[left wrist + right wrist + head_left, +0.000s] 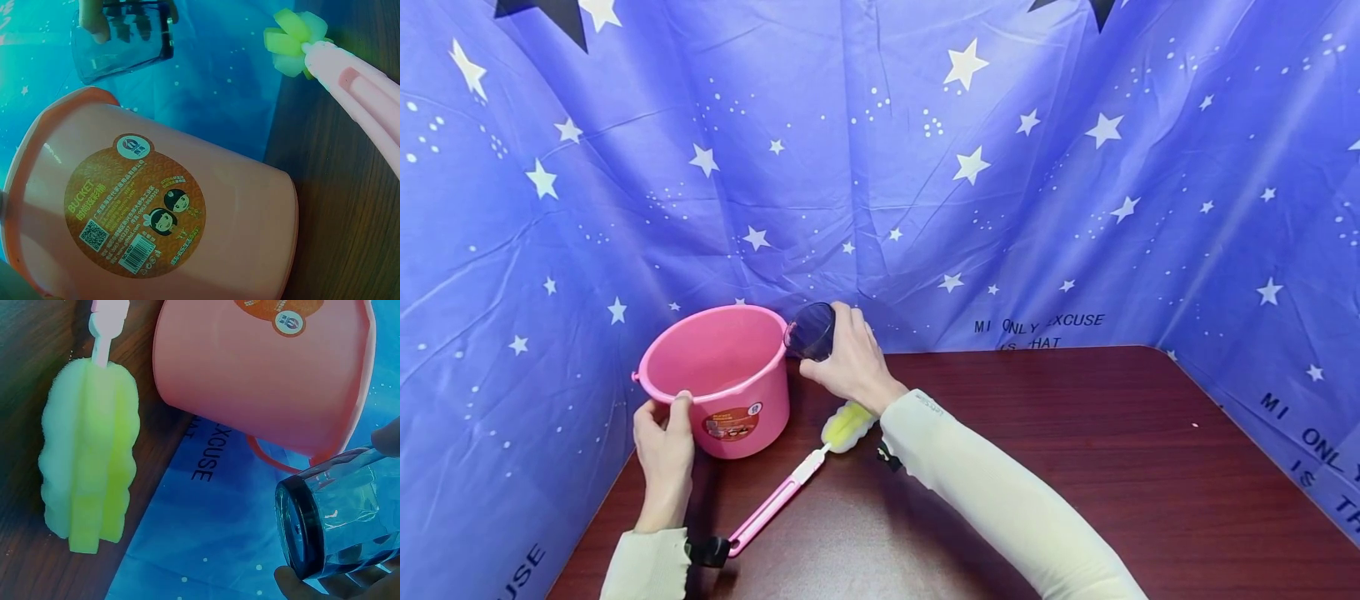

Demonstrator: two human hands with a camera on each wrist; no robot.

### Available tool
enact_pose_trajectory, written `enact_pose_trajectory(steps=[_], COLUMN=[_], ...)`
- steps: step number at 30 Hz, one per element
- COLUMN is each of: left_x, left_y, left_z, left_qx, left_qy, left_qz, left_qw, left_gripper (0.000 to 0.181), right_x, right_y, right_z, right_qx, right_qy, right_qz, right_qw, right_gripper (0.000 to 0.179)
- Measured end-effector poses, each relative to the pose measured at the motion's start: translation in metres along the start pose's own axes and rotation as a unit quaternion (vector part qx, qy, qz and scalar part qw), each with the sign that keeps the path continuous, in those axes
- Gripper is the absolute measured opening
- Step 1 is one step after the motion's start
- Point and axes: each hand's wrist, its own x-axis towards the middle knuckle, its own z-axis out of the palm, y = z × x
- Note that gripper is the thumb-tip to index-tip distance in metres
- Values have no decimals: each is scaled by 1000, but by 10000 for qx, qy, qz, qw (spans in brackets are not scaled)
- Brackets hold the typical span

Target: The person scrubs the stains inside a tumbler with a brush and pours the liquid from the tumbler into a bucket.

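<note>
The left hand (664, 454) grips the near left rim of a pink bucket (752, 425), its thumb at the rim. The bucket stands on the table and carries a round orange label (134, 206). In the right hand (852, 358) is a clear, dark-tinted drinking glass (810, 332), held off the table just right of the bucket's rim. The right wrist view shows the glass's thick base (300, 525), with fingers around its side. A sponge bottle brush with a pink handle (775, 504) and yellow-and-white head (847, 427) lies between the forearms.
The dark red wooden table (1075, 467) extends to the right. A blue star-patterned cloth (910, 183) hangs behind and at both sides, close to the bucket's back and left. The bucket's handle (269, 459) hangs down on its far side.
</note>
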Motion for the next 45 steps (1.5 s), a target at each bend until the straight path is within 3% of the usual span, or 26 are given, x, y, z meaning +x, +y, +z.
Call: enact_pose_trajectory(steps=[45], left_x=[-2], left_y=[0], left_z=[0], left_qx=[25], left_qy=[-80], left_qz=[18], left_qw=[10000], left_gripper=[59], right_x=[-20], right_y=[35], right_z=[-4], right_qx=[762], right_qy=[300], right_qz=[301], right_qw=[9962], right_gripper=[85])
